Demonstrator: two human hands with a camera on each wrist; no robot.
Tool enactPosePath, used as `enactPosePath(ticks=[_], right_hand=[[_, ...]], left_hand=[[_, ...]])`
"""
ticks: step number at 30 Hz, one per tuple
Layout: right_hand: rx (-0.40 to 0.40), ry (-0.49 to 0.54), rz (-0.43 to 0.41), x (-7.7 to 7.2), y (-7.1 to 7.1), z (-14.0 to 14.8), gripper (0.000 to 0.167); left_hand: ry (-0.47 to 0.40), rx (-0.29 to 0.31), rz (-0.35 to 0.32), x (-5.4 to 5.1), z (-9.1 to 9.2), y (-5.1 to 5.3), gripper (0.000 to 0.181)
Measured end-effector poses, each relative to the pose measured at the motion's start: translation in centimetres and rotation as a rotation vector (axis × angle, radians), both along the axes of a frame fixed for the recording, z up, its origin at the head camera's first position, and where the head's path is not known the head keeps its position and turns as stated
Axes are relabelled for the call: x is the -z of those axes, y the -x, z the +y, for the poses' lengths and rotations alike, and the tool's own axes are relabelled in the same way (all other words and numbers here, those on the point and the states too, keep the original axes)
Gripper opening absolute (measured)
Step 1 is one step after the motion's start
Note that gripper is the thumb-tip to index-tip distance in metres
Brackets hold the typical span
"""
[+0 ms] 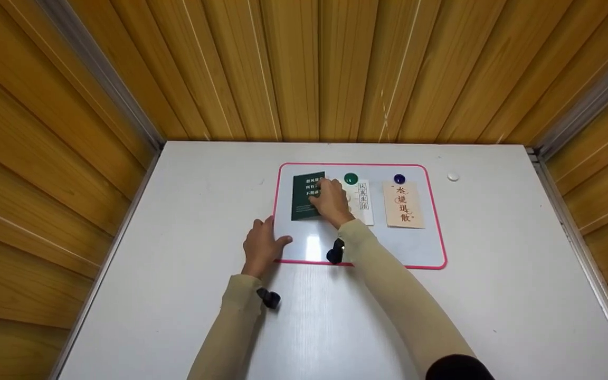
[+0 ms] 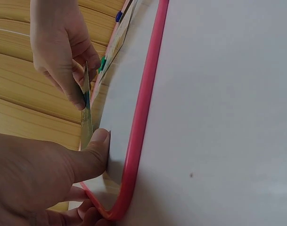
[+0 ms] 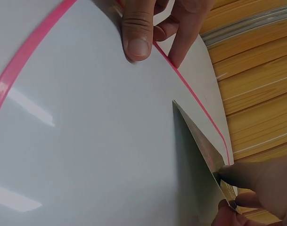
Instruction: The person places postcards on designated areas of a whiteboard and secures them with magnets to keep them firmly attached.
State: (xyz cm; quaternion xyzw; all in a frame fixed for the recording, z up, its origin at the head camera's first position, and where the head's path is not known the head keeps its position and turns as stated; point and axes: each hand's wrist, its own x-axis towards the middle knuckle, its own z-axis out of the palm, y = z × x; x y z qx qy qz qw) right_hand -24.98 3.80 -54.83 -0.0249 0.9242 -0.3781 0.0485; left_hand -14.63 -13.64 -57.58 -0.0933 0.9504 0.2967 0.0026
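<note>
A whiteboard with a pink rim lies on the table. My left hand grips its left edge, thumb on the face and fingers at the outer side. My right hand pinches a dark green card with pale writing over the board's left part. In the right wrist view the card stands tilted off the surface, and something small and dark shows between the fingertips. Beside it a white card lies under a green magnet, partly behind my right hand. A beige card sits below a dark blue magnet.
A white round magnet lies on the white table, right of the board. Yellow wood-look panels rise behind the table and on both sides.
</note>
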Motion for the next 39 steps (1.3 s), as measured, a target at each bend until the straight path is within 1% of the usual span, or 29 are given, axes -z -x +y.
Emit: enactPosePath(ticks=[6,11,15,20,29,33,37,39], right_hand=[[-0.039,-0.071,-0.004,0.2,-0.5,-0.2,0.049],[-0.073,-0.131,0.008,0.3,-0.8,-0.4,0.044],[-0.083,-0.184,0.021,0.4,-0.9,-0.7,0.042],[-0.078,-0.202,0.028,0.3,-1.1,-1.0,0.045],[-0.07,-0.229,0.036,0.2,-1.1,-1.1,0.042],[-0.078,-0.25,0.047,0.3,-1.1,-1.0,0.037],[-0.079,-0.264,0.039,0.4,-1.0,-0.9,0.037],[-0.076,-0.254,0.031,0.5,-1.0,-0.9,0.039]], left_hand=[[0.008,0.005,0.014,0.0,-0.1,0.0,0.073],[0.003,0.003,0.012,0.0,-0.1,0.0,0.072],[-0.006,-0.001,0.01,0.1,-0.1,-0.1,0.072],[-0.016,0.003,0.02,0.0,-0.1,-0.1,0.07],[-0.02,0.004,0.014,-0.1,-0.1,0.0,0.071],[-0.002,0.002,0.015,-0.1,0.0,0.1,0.071],[0.015,-0.003,0.009,-0.1,0.1,0.0,0.07],[0.014,-0.004,0.01,-0.1,0.1,0.0,0.069]])
